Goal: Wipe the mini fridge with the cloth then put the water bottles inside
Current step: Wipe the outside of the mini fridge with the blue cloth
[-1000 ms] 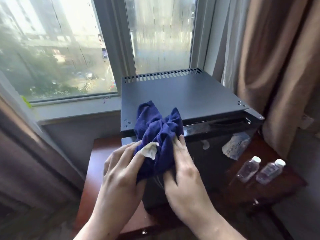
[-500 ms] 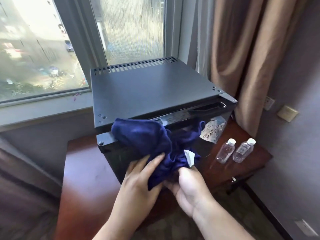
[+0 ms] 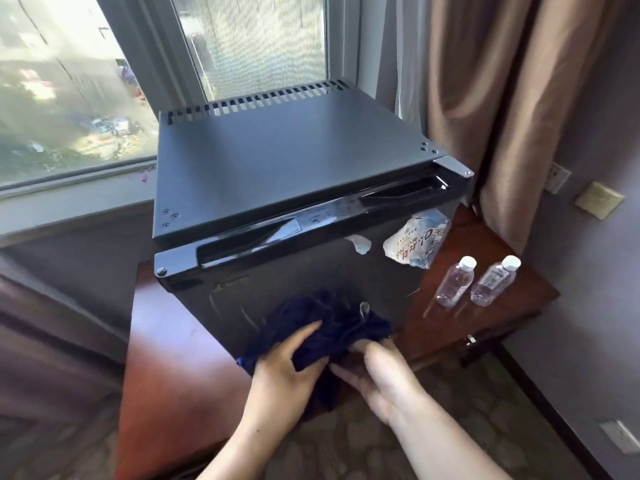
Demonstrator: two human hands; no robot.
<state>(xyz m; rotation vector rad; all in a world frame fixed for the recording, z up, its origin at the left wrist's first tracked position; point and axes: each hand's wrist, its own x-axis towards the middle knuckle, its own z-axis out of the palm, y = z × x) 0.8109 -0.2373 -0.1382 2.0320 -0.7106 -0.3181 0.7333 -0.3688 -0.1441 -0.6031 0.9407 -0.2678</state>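
Observation:
A black mini fridge [image 3: 291, 161] stands on a reddish wooden table, its door closed. A dark blue cloth [image 3: 325, 323] is bunched against the lower part of the door front. My left hand [image 3: 287, 368] grips the cloth from the left, and my right hand [image 3: 377, 365] holds its lower right part. Two clear water bottles with white caps, one [image 3: 455, 281] beside the other [image 3: 493, 280], lie on the table to the right of the fridge.
The wooden table [image 3: 166, 358] extends left and right of the fridge. A torn sticker [image 3: 415, 242] clings to the door's upper right. A window [image 3: 69, 81] is behind, brown curtains [image 3: 512, 98] at right, a grey wall [image 3: 595, 271] far right, patterned carpet below.
Both hands have carried the cloth down from the fridge's top front edge to the lower door front. The view has shifted, so the fridge sits more centrally.

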